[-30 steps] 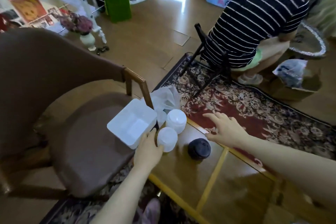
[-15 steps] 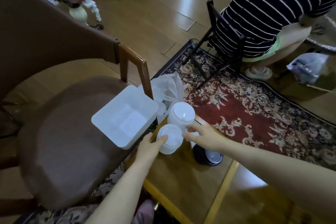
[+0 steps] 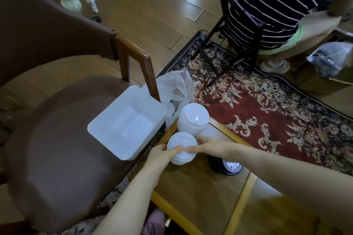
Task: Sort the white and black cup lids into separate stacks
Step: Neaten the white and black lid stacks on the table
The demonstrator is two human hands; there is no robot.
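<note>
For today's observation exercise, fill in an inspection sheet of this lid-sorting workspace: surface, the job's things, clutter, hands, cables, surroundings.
Surface: glossy wooden table with yellow inlay strips.
Job's things: near white lid stack held at the table corner; a second white lid stack just behind it; black lid stack to their right, partly hidden by the right forearm.
Clutter: white plastic tray on the chair seat; crumpled plastic bag beside the table.
Hands: left hand and right hand both grip the near white stack.
Cables: a dark cord on the rug edge.
Surroundings: brown chair, patterned rug, a seated person in a striped shirt.
</note>
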